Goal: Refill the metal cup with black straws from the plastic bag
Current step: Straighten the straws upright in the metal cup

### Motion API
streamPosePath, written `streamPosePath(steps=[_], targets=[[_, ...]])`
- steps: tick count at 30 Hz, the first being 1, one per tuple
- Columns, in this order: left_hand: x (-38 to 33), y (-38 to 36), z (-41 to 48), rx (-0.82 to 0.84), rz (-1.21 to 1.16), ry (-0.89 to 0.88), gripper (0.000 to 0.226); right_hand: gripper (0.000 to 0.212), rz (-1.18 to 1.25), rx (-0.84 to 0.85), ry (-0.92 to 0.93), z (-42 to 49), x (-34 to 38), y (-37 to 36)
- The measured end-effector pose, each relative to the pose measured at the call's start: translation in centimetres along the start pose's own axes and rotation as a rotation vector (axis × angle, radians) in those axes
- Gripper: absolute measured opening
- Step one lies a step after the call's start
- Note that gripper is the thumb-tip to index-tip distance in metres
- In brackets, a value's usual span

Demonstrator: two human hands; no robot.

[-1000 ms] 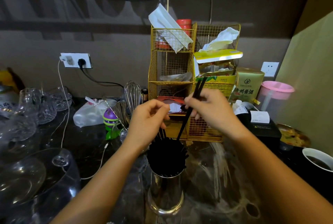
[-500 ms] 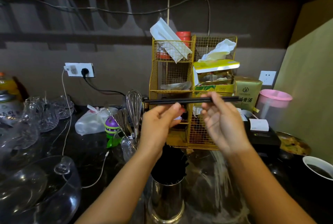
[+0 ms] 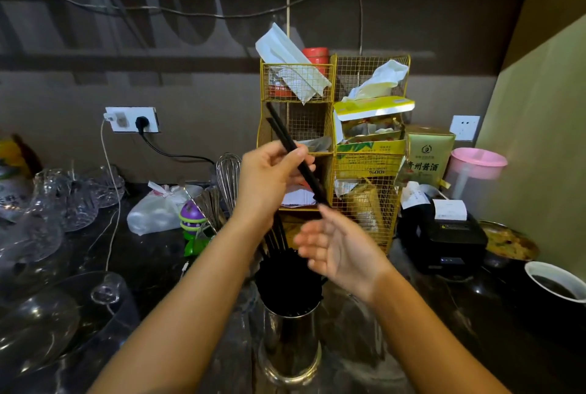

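A shiny metal cup (image 3: pixel 290 349) stands on the dark counter at the bottom centre, packed with black straws (image 3: pixel 288 285). Above it my left hand (image 3: pixel 269 181) grips a few black straws (image 3: pixel 282 130), slanted from upper left down to lower right. My right hand (image 3: pixel 336 247) hovers just below their lower ends with fingers spread and holds nothing. A clear plastic bag (image 3: pixel 358 333) lies crumpled on the counter right of the cup, hard to make out.
A gold wire rack (image 3: pixel 333 136) with packets stands behind the hands. Whisks (image 3: pixel 228 177) and a purple toy (image 3: pixel 190 219) sit left of it, glassware (image 3: pixel 47 219) at far left. A black receipt printer (image 3: pixel 450 235), pink-lidded jug (image 3: pixel 472 174) and bowls are at right.
The held straws went from leaning in my right hand to level between both hands, then tilted with their lower end to the right. My right hand let go and dropped below them.
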State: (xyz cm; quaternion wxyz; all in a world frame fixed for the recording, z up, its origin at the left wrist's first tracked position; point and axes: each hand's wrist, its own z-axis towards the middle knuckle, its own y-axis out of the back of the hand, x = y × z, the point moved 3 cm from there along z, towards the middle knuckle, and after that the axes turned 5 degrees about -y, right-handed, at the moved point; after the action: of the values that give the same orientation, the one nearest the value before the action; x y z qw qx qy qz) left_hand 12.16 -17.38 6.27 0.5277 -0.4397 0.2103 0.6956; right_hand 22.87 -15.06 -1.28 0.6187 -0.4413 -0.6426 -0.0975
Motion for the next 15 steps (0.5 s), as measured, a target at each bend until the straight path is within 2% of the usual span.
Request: streamPosePath(steps=[2,5,8,11,13,15], targets=[[0.0,0.3,0.4,0.103,0.107,0.034,0.019,0.028,-0.401,-0.009,0.054,-1.2,0.7,-0.1],[0.8,0.3,0.3,0.257,0.259,0.074,0.018,0.012,-0.525,-0.157,0.401,-3.0,3.3,-0.4],[2.2,0.0,-0.5,0.352,0.373,0.123,0.014,0.035,-0.629,-0.277,0.772,-3.8,5.5,-0.5],[3.4,-0.4,-1.5,0.396,0.446,0.124,0.014,0.054,-0.81,-0.256,0.838,-3.0,5.4,-0.5],[3.8,-0.3,-2.1,0.382,0.476,0.11,0.018,0.051,-0.831,-0.265,0.844,-2.4,4.7,-0.1],[3.8,-0.3,-2.4,0.367,0.487,0.095,0.013,0.05,-0.794,-0.286,0.878,-2.2,4.1,0.2]])
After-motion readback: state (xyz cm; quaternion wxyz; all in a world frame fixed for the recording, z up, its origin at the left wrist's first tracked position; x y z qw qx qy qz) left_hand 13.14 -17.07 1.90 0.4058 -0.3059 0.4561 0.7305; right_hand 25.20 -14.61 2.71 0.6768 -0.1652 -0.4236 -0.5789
